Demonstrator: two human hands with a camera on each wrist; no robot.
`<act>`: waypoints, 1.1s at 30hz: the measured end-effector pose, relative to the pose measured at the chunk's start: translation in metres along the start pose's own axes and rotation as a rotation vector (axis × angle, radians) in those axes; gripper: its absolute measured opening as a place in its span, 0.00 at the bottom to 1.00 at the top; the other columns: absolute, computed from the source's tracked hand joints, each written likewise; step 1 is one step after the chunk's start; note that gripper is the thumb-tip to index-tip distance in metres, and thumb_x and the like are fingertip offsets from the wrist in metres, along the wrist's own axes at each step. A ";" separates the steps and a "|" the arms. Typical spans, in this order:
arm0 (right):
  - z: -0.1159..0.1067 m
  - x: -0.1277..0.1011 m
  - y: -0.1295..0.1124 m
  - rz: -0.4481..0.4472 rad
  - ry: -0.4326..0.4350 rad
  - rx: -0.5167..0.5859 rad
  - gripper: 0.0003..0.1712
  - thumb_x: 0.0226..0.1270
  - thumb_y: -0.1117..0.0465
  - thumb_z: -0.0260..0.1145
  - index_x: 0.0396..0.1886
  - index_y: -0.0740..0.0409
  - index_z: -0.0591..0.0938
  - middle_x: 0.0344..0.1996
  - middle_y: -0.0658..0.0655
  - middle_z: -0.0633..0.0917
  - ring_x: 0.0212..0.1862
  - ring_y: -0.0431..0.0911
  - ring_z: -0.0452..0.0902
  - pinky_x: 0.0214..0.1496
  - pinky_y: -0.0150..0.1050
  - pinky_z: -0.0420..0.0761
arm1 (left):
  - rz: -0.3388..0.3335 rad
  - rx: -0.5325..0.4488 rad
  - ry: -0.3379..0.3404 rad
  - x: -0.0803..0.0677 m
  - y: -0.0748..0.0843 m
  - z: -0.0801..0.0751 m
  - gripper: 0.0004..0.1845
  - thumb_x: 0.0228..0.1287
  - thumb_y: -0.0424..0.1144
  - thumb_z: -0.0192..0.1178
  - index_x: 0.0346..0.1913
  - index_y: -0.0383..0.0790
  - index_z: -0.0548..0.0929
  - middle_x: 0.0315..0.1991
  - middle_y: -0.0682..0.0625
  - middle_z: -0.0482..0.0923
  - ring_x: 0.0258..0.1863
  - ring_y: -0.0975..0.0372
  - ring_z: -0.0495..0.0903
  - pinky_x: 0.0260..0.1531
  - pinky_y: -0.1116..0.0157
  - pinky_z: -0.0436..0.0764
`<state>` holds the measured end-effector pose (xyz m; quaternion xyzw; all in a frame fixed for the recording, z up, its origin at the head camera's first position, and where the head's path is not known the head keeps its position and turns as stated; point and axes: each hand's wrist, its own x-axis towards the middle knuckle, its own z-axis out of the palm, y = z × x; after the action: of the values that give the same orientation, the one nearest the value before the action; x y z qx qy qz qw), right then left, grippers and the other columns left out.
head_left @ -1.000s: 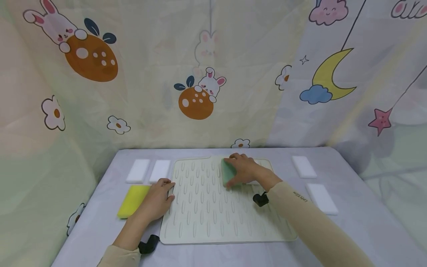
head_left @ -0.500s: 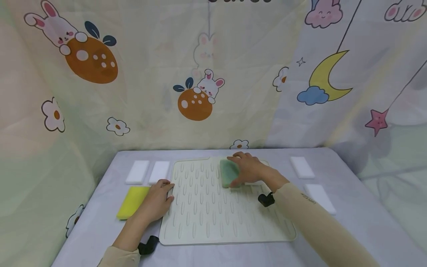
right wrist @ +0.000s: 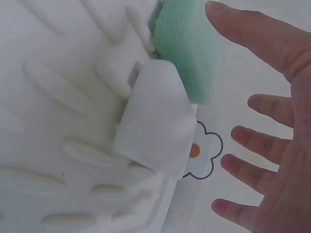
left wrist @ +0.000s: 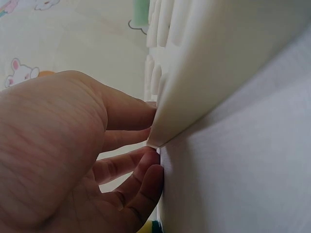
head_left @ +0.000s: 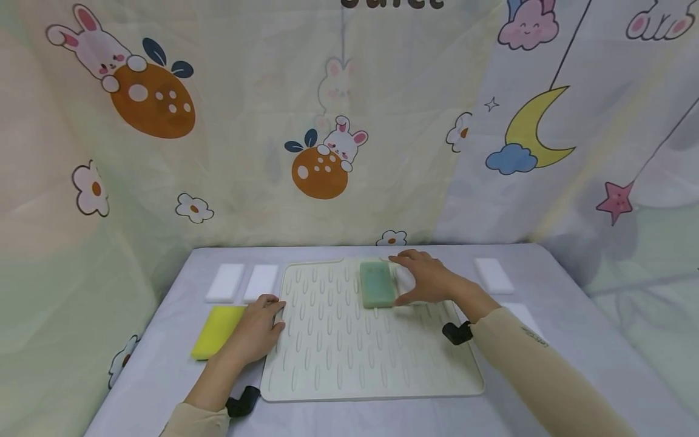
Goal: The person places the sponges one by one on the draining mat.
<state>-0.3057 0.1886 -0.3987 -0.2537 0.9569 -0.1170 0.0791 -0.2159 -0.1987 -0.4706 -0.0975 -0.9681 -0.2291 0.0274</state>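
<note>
My left hand [head_left: 261, 328] rests at the left edge of a cream ridged mat [head_left: 327, 364]. In the left wrist view, the thumb and fingertips of this hand [left wrist: 53, 145] touch the mat's side [left wrist: 194, 92]. A green sponge [head_left: 377, 285] lies flat on the mat's far part. Just right of it sits a white block [right wrist: 155, 119], partly hidden in the head view. My right hand [head_left: 428, 280] hovers beside both with spread fingers. The right wrist view shows that hand [right wrist: 272, 131] apart from the sponge and the block, holding nothing.
A yellow sponge [head_left: 218, 332] lies left of the left hand. Two white blocks, one of them a white block [head_left: 225, 283], lie at the back left. Another pair, including a white block [head_left: 494, 275], lies at the right. A patterned curtain [head_left: 246, 91] hangs behind the table.
The right hand has let go of the green sponge and drawn off to the right, uncovering it and part of the white block. The left hand has stayed at the mat's edge.
</note>
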 end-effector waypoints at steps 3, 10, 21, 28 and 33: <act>0.000 -0.006 0.007 0.000 0.018 0.016 0.59 0.55 0.39 0.80 0.82 0.50 0.63 0.78 0.63 0.64 0.77 0.66 0.59 0.70 0.72 0.65 | -0.006 0.002 -0.003 0.000 -0.001 0.000 0.26 0.71 0.34 0.64 0.68 0.28 0.77 0.68 0.35 0.72 0.68 0.42 0.72 0.67 0.46 0.74; -0.003 -0.023 0.021 -0.003 0.046 0.041 0.58 0.56 0.41 0.80 0.81 0.53 0.64 0.78 0.65 0.64 0.76 0.68 0.59 0.69 0.74 0.64 | -0.011 -0.001 -0.002 0.000 0.000 0.000 0.26 0.71 0.34 0.64 0.68 0.28 0.77 0.68 0.35 0.71 0.68 0.42 0.72 0.68 0.46 0.74; -0.005 -0.048 0.042 0.021 0.098 0.083 0.55 0.56 0.44 0.81 0.79 0.57 0.66 0.76 0.67 0.66 0.75 0.69 0.60 0.69 0.72 0.67 | -0.019 0.000 -0.005 0.001 -0.002 0.001 0.26 0.71 0.35 0.64 0.69 0.29 0.77 0.68 0.36 0.71 0.69 0.43 0.71 0.68 0.46 0.73; -0.006 -0.061 0.055 0.041 0.097 0.092 0.55 0.56 0.44 0.81 0.79 0.57 0.67 0.75 0.68 0.66 0.74 0.70 0.59 0.68 0.74 0.66 | -0.026 -0.001 -0.009 0.002 -0.003 0.003 0.26 0.71 0.35 0.64 0.69 0.28 0.77 0.68 0.36 0.71 0.69 0.43 0.71 0.68 0.46 0.74; -0.005 -0.073 0.069 0.051 0.102 0.101 0.54 0.57 0.45 0.80 0.79 0.58 0.66 0.75 0.69 0.65 0.74 0.71 0.58 0.67 0.73 0.67 | -0.020 0.008 -0.007 0.002 -0.003 0.002 0.26 0.71 0.35 0.64 0.69 0.28 0.77 0.68 0.35 0.71 0.69 0.42 0.71 0.68 0.46 0.74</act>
<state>-0.2757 0.2845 -0.4056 -0.2184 0.9588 -0.1760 0.0459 -0.2187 -0.2001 -0.4740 -0.0883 -0.9701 -0.2252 0.0222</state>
